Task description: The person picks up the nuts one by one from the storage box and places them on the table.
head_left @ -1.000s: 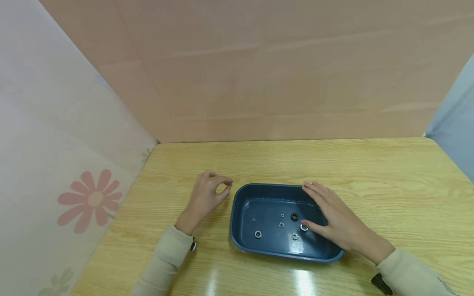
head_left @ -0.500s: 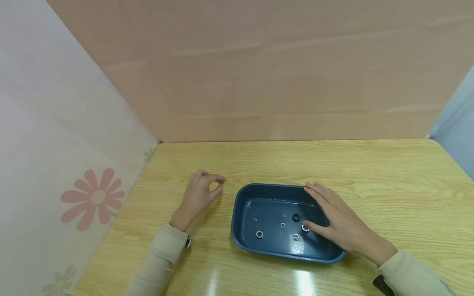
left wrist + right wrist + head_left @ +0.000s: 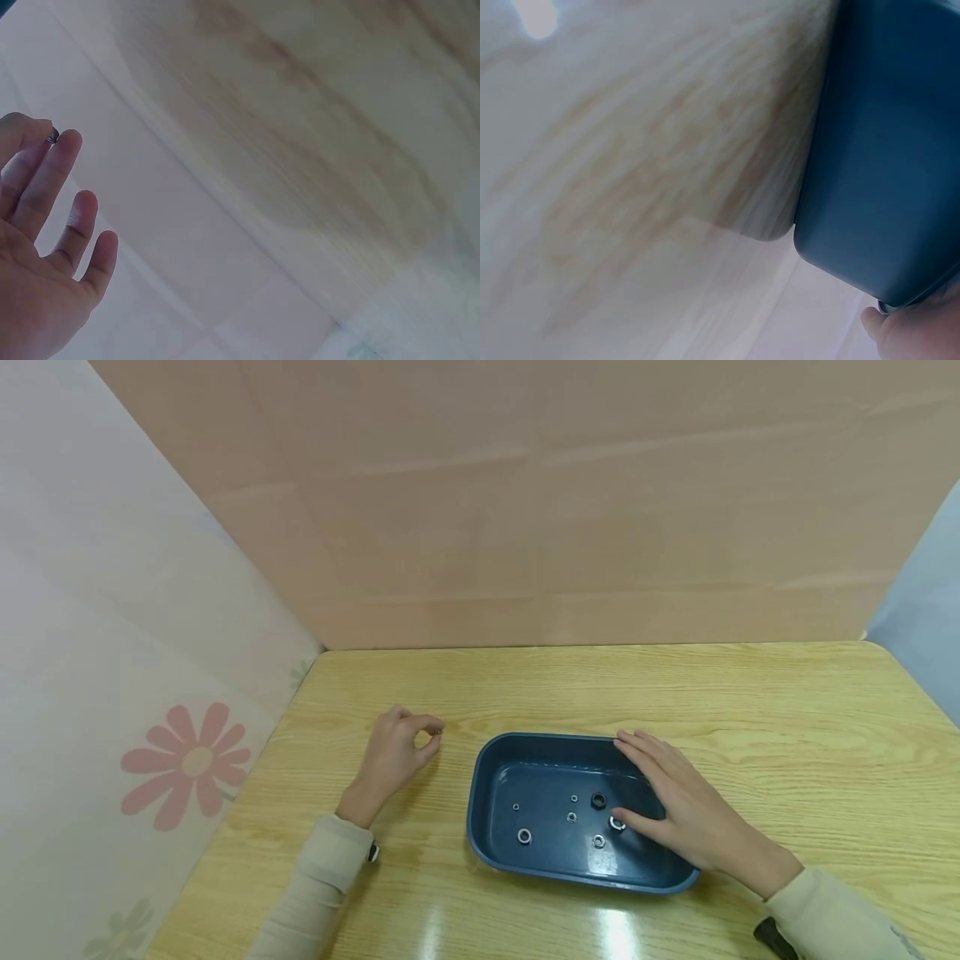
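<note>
My left hand [image 3: 390, 752] is off to the left of a blue plastic tray [image 3: 480, 852], above the table. Between its thumb and index finger it pinches a small metal nut [image 3: 52, 136], while the other fingers stand apart in the left wrist view. My right hand [image 3: 678, 802] lies over the tray's right end, fingers fairly straight and touching the far rim, thumb reaching inside. Close to that thumb is a silver nut [image 3: 617, 823]. Also on the tray floor are a black nut [image 3: 598, 800], a silver nut [image 3: 524, 837] at the left and several smaller ones.
The tray stands on a wood-grain table [image 3: 750, 710]. A tan backdrop [image 3: 525, 527] rises behind the table's far edge, and a pale sheet with flower prints [image 3: 197, 762] hangs along the left side.
My left hand has moved left, away from the tray, still pinching the small nut. The right hand stays in place on the tray.
</note>
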`<state>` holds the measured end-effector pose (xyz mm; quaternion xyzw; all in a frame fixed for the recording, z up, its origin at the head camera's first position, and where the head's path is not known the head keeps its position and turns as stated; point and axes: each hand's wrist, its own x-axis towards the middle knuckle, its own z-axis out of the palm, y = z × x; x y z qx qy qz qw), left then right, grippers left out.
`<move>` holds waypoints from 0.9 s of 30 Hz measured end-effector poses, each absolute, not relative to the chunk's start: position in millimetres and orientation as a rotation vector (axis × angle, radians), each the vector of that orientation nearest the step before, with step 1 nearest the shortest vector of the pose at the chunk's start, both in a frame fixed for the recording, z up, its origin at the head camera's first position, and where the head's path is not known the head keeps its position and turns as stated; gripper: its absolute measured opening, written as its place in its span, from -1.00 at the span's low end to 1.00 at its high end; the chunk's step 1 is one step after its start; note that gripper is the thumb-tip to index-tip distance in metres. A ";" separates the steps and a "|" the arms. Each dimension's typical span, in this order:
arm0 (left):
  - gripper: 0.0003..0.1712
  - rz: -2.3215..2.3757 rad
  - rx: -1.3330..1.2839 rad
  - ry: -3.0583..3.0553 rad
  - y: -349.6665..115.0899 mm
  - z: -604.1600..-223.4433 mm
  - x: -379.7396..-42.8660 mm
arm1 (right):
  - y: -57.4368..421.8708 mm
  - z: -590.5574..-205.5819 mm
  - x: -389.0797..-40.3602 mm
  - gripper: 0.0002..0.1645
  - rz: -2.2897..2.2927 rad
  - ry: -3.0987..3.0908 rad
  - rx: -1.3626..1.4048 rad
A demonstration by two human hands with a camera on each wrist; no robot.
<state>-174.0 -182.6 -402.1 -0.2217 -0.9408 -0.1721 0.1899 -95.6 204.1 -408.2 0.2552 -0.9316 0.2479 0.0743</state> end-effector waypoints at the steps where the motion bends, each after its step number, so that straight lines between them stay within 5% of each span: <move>1: -0.88 -0.482 -0.622 -2.649 -183.6 -402.5 -174.3 | 204.0 -408.2 -95.6 0.03 0.743 -2.794 0.767; 27: -0.89 -0.291 -0.490 -2.786 -195.9 -409.3 -185.8 | 203.5 -409.1 -96.6 0.02 0.731 -2.778 0.773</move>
